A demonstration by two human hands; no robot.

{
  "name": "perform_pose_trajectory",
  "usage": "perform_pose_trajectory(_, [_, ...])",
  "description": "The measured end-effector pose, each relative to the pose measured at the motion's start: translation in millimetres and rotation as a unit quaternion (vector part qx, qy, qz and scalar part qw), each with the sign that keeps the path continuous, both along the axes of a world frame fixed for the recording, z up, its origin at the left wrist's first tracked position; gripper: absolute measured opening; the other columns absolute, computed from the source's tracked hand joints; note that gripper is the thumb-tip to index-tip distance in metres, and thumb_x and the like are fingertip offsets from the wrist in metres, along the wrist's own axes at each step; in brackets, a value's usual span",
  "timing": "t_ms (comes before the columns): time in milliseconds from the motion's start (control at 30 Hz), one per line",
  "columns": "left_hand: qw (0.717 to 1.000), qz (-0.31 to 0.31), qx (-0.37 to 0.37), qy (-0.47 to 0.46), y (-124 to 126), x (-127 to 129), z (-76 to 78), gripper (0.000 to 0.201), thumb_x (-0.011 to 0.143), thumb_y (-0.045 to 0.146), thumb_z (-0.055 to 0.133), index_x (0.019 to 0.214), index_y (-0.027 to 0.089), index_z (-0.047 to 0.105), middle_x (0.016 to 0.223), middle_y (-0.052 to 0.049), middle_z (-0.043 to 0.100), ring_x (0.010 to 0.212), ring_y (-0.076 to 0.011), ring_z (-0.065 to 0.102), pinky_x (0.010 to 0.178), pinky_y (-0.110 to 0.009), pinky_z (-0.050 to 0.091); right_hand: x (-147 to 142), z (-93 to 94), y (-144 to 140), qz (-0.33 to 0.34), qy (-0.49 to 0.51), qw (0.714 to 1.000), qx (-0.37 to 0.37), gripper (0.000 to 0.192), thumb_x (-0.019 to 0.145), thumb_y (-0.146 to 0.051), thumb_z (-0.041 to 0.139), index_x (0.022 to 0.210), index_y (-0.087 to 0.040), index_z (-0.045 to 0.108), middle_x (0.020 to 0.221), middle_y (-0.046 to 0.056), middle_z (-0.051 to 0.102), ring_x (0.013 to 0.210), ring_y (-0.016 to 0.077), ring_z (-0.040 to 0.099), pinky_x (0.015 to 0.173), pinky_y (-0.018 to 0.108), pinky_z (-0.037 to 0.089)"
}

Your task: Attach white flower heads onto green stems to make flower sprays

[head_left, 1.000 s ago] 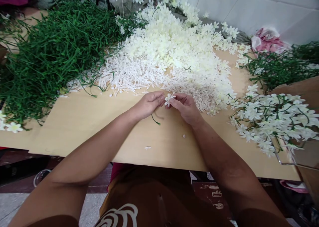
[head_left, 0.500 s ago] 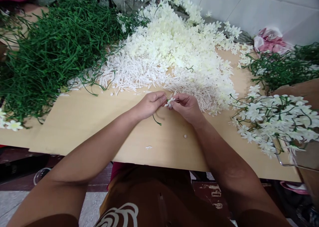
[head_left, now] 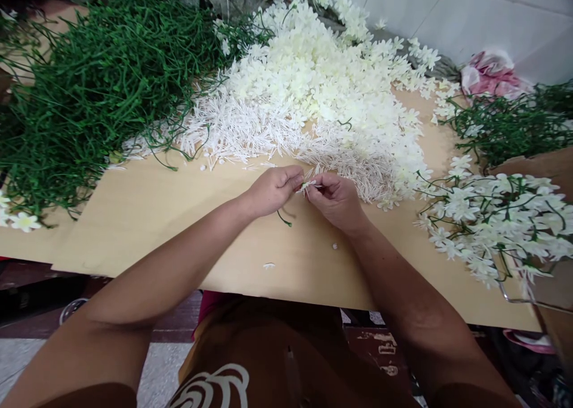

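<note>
the left hand (head_left: 272, 190) and the right hand (head_left: 335, 198) meet over the middle of the board (head_left: 147, 223), just in front of the white piles. between them is one small white flower (head_left: 306, 186). the fingertips of both hands are pressed together on it, the left thumb and first finger from one side, the right thumb and first finger from the other side. the other fingers of each hand are curled in. a thin green stem (head_left: 283, 219) hangs down under the left hand and its end curves just above the board; the stem goes up into the closed fingers of the left hand, so where it joins the flower is hidden.

behind the hands lies a spread of thin white stamens (head_left: 242, 130), and behind that a big heap of cream petals (head_left: 313, 73). on the left side there is a large pile of green stems (head_left: 98, 79). on the right side, finished stems with white blossoms (head_left: 496, 211) lie partly over a cardboard box (head_left: 553, 169). further back on the right there is more green stems (head_left: 505, 124) and a pink bag (head_left: 490, 73). a few small white bits (head_left: 268, 266) lie on the bare board near the forearms.
</note>
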State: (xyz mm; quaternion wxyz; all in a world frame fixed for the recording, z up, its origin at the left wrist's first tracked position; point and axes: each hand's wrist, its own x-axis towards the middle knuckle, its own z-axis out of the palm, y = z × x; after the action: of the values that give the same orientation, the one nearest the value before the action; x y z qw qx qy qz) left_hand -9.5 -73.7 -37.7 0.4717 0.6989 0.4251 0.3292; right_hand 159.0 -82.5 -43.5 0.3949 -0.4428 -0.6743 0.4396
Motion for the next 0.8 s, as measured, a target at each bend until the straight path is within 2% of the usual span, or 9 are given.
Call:
perform_pose_trajectory(167, [1.000, 0.016, 0.007, 0.023, -1.4, 1.6, -0.5, 0.030, 0.088, 0.025, 0.044, 0.059, 0.020, 0.038, 0.054, 0.004, 0.036, 0.054, -0.0109, 0.035, 0.056, -0.025, 0.027, -2.8, -1.1, -1.9, -0.025, 0.009, 0.999, -0.035, 0.023, 0.074, -0.035, 0.064, 0.060, -0.020, 0.052, 0.055, -0.003, 0.050, 0.053, 0.0087, 0.043, 0.052, 0.025, 0.035])
perform_pose_trajectory(367, [0.996, 0.040, 0.001, 0.076, -3.4, 5.3, 1.7, 0.027, 0.084, 0.014, 0.047, 0.059, 0.019, 0.038, 0.054, 0.004, 0.040, 0.055, -0.0116, 0.036, 0.059, -0.026, 0.027, -4.7, 0.2, -1.5, -0.040, 0.006, 0.997, -0.061, 0.020, 0.072, -0.031, 0.061, 0.059, -0.019, 0.052, 0.052, -0.004, 0.049, 0.049, 0.0078, 0.042, 0.050, 0.025, 0.032])
perform_pose_trajectory(567, [0.997, 0.037, 0.009, 0.062, -0.3, 5.6, -0.3, 0.027, 0.087, 0.025, 0.043, 0.061, 0.020, 0.041, 0.055, 0.004, 0.041, 0.057, -0.0118, 0.038, 0.060, -0.025, 0.028, -3.7, 0.2, 4.1, -0.016, 0.030, 0.996, -0.077, 0.027, 0.074, -0.034, 0.063, 0.056, -0.019, 0.049, 0.050, -0.004, 0.050, 0.048, 0.0074, 0.043, 0.050, 0.024, 0.034])
perform_pose_trajectory(800, [0.998, 0.032, -0.026, 0.053, 0.0, 1.6, 0.8, 0.029, 0.086, 0.030, 0.045, 0.060, 0.019, 0.041, 0.056, 0.003, 0.044, 0.057, -0.0119, 0.042, 0.059, -0.025, 0.031, -1.2, -1.4, 3.4, 0.014, 0.060, 0.996, -0.067, 0.033, 0.072, -0.046, 0.071, 0.061, -0.018, 0.058, 0.055, -0.002, 0.057, 0.053, 0.0091, 0.050, 0.055, 0.025, 0.040])
